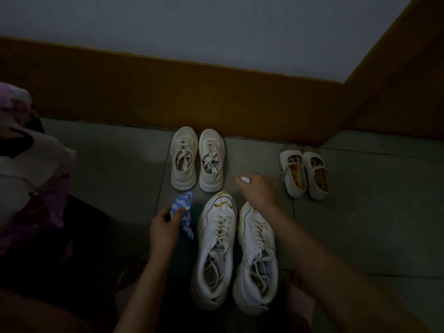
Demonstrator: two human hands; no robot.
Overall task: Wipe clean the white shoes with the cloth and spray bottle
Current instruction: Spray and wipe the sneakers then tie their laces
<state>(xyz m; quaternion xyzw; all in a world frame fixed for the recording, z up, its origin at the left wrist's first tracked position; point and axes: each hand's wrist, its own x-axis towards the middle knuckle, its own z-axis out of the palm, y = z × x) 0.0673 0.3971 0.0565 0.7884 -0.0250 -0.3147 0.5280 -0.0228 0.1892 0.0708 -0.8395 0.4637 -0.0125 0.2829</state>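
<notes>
Two large white sneakers stand side by side on the tiled floor close to me, the left one (pixel 216 248) with yellow stains on its toe, the right one (pixel 258 258) partly under my right forearm. My left hand (pixel 164 228) grips a blue-and-white patterned cloth (pixel 182 205) just left of the stained toe. My right hand (pixel 259 188) hovers above the right sneaker's toe and holds a small white spray bottle (pixel 245 180), of which only the top shows past my fingers.
A smaller pair of off-white sneakers (pixel 197 159) stands by the brown skirting (pixel 168 92). A pair of small white strap shoes (pixel 304 171) sits to the right near the wall corner. Another person in pale patterned clothing (pixel 28 169) is at the left edge.
</notes>
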